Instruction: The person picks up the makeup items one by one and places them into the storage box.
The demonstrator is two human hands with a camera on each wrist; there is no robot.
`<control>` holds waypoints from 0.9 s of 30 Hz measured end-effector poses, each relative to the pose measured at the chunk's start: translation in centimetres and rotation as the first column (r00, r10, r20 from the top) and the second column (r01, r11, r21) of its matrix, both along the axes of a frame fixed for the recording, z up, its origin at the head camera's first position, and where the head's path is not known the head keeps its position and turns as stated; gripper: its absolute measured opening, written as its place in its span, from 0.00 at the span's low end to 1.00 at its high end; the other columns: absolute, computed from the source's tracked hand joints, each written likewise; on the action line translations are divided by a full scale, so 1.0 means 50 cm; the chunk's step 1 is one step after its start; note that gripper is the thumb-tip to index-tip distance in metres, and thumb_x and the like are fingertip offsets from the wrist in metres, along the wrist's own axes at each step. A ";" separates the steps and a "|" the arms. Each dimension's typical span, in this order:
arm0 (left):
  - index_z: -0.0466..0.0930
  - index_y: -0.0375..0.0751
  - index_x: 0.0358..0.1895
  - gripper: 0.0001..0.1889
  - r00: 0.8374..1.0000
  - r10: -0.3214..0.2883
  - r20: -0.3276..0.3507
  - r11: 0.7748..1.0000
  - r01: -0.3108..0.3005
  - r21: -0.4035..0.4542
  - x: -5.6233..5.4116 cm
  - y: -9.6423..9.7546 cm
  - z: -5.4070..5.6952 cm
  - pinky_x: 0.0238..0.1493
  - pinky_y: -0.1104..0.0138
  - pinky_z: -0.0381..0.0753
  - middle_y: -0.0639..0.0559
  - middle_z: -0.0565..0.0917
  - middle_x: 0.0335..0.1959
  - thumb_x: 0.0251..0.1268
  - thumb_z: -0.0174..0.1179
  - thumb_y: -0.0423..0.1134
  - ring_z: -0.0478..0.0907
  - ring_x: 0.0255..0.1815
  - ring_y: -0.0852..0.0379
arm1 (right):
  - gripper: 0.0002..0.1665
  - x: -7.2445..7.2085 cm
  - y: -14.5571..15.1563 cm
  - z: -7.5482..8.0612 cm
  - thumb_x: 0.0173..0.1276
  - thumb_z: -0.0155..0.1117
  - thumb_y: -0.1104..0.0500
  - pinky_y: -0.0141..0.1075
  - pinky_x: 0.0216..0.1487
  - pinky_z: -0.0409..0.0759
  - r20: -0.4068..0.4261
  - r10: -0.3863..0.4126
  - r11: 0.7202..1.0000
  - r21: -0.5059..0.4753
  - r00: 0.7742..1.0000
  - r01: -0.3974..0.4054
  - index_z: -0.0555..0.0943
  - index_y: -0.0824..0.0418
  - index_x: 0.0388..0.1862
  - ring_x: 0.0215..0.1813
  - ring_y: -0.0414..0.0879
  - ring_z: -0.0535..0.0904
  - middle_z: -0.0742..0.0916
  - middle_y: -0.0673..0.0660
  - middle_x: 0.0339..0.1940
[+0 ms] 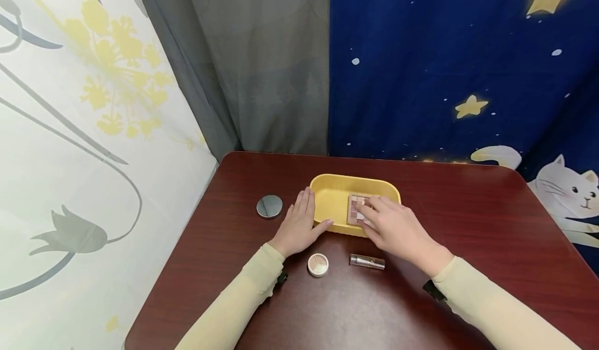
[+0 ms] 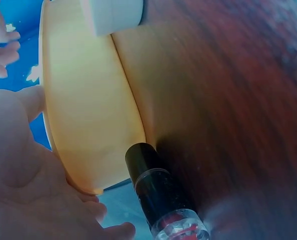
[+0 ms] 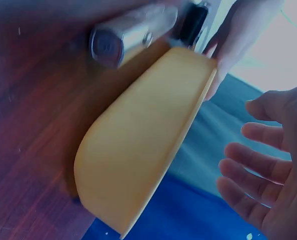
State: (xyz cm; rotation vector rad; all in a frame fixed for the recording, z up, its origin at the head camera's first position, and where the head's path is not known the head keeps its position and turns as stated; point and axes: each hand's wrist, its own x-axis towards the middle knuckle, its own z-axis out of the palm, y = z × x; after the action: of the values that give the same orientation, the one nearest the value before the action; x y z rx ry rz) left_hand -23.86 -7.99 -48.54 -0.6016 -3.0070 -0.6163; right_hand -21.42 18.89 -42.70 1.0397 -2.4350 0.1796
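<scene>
My left hand (image 1: 301,224) rests against the left end of a yellow tray (image 1: 334,179), its fingers straight along the rim and the thumb over the front edge. My right hand (image 1: 395,228) is over the tray's right part, fingers loosely bent above an eyeshadow palette (image 1: 353,209) that lies inside. Fingertips cover part of the palette; whether they touch it I cannot tell. In the right wrist view the fingers (image 3: 256,160) are apart and show nothing between them. Below the left palm, a black tube with a clear faceted end (image 2: 161,192) stands close to the tray.
A round mirror-like disc (image 1: 269,206) lies left of the tray. In front are a small round pot with three pale sections (image 1: 318,264) and a shiny cosmetic tube (image 1: 367,261) on its side. The dark red table (image 1: 444,204) ends at curtains behind.
</scene>
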 end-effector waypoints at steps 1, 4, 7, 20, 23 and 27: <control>0.37 0.33 0.81 0.52 1.000 0.001 0.000 1.000 -0.001 0.000 0.000 -0.001 0.000 0.75 0.45 0.51 0.41 0.38 0.83 0.72 0.40 0.72 0.35 0.82 0.46 | 0.23 0.009 -0.002 0.001 0.62 0.73 0.51 0.44 0.27 0.82 -0.010 0.012 1.000 0.000 1.000 -0.012 0.84 0.55 0.55 0.42 0.50 0.79 0.82 0.53 0.43; 0.37 0.34 0.81 0.52 1.000 0.007 0.004 1.000 -0.007 0.001 0.000 -0.003 0.001 0.75 0.45 0.50 0.42 0.38 0.83 0.72 0.41 0.72 0.35 0.82 0.47 | 0.22 0.032 -0.007 0.003 0.61 0.73 0.51 0.42 0.21 0.78 -0.011 0.032 0.999 -0.002 0.999 -0.032 0.84 0.54 0.54 0.40 0.48 0.79 0.80 0.51 0.41; 0.36 0.34 0.81 0.52 1.000 0.013 0.007 1.000 -0.013 -0.005 0.000 -0.003 0.002 0.75 0.46 0.50 0.42 0.38 0.83 0.72 0.41 0.72 0.35 0.82 0.48 | 0.23 0.047 -0.006 0.003 0.62 0.72 0.50 0.39 0.18 0.75 0.016 0.041 0.999 0.004 0.999 -0.041 0.83 0.53 0.56 0.37 0.45 0.78 0.80 0.50 0.42; 0.38 0.32 0.81 0.51 1.000 0.002 -0.021 1.000 -0.002 -0.016 0.002 0.001 0.001 0.74 0.45 0.53 0.39 0.41 0.82 0.73 0.41 0.71 0.39 0.82 0.44 | 0.25 0.079 0.017 -0.014 0.63 0.68 0.59 0.41 0.30 0.83 0.103 0.196 0.979 0.037 0.975 -0.200 0.82 0.51 0.60 0.50 0.43 0.79 0.81 0.47 0.50; 0.38 0.33 0.81 0.51 1.000 0.004 -0.008 1.000 -0.004 -0.009 0.003 0.002 0.004 0.74 0.45 0.53 0.41 0.39 0.83 0.73 0.41 0.71 0.38 0.82 0.45 | 0.25 0.083 0.020 -0.021 0.59 0.69 0.63 0.42 0.35 0.84 0.107 0.249 0.966 0.045 0.963 -0.255 0.83 0.51 0.57 0.52 0.44 0.79 0.81 0.48 0.50; 0.38 0.33 0.81 0.51 1.000 0.001 -0.008 1.000 -0.001 -0.008 0.002 0.003 0.005 0.74 0.45 0.53 0.40 0.40 0.83 0.73 0.41 0.71 0.39 0.82 0.44 | 0.27 0.091 0.025 -0.030 0.55 0.70 0.67 0.44 0.44 0.84 0.139 0.307 0.942 0.095 0.942 -0.321 0.84 0.50 0.55 0.55 0.46 0.79 0.82 0.50 0.52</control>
State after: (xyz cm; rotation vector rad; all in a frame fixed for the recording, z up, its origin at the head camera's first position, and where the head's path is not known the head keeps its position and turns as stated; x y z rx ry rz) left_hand -23.74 -7.84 -48.28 -0.6006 -3.0040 -0.6013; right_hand -16.85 20.14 -44.22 1.5113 -2.3943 0.2133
